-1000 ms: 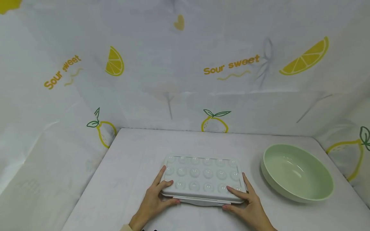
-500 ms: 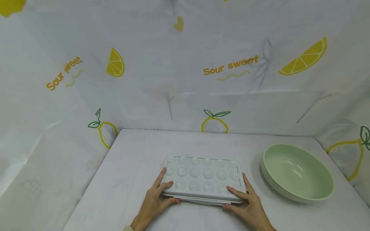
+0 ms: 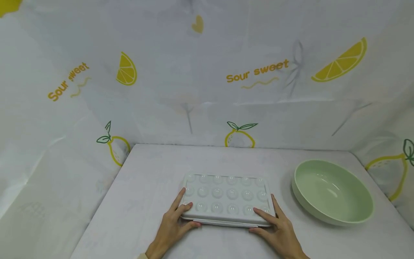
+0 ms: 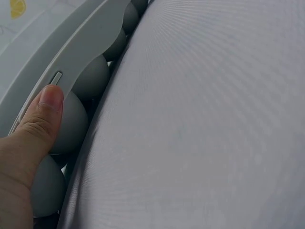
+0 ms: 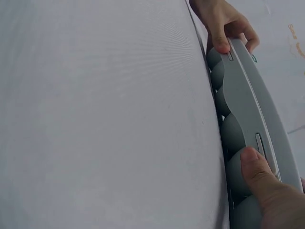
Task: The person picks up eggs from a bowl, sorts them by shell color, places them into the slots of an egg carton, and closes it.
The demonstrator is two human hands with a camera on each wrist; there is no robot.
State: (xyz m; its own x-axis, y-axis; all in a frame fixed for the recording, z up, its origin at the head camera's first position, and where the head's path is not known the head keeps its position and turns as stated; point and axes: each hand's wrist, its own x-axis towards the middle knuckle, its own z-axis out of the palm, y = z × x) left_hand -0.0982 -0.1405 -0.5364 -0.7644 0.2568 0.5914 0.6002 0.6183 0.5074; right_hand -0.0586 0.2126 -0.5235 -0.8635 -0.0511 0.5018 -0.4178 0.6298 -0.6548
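Observation:
A pale grey-white egg storage box (image 3: 223, 198) sits on the table with its lid down, rows of round bumps across the top. My left hand (image 3: 171, 226) holds its left front corner, fingers over the lid and left edge, thumb against the front. At the right front corner my right hand (image 3: 279, 228) grips the box in the same way. In the left wrist view, the thumb (image 4: 43, 114) presses the front flap (image 4: 90, 45) beside a small slot. Rounded cups (image 5: 233, 133) show below the flap in the right wrist view.
A large pale green bowl (image 3: 333, 194) stands on the white table (image 3: 145, 180) to the right of the box. Behind and at both sides hangs a white sheet (image 3: 181, 79) printed with lemons.
The front flap has swung in against the box front, so less of it shows from above. Both hands keep their places on the corners, thumbs barely shifted.

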